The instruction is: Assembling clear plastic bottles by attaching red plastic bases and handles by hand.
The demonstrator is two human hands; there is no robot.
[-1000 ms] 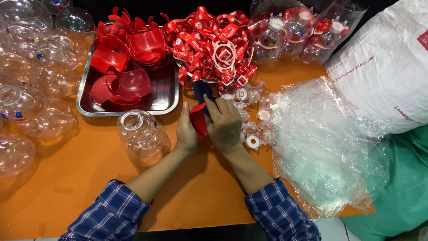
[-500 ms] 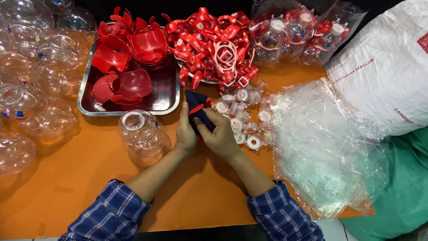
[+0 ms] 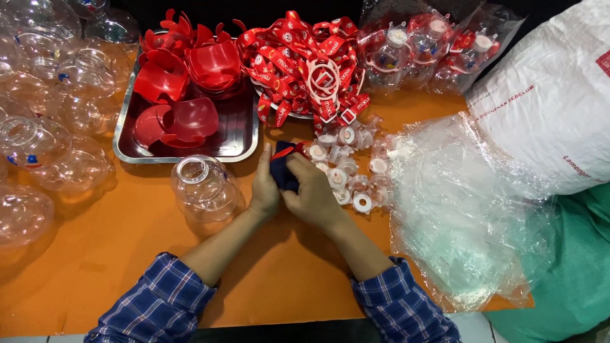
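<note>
Clear plastic jar (image 3: 204,187) is standing just left of the hands; small white caps (image 3: 346,166) are lying scattered just right of them, crinkled clear bags (image 3: 457,203) further right. Dark blue piece (image 3: 283,168) with a red strap is sitting between both hands, on the orange table (image 3: 95,254). Left hand (image 3: 264,187) is lying flat against it, fingers extended; right hand (image 3: 312,194) is curling over it, pinching. Steel tray (image 3: 244,143) is holding red plastic parts (image 3: 184,82).
</note>
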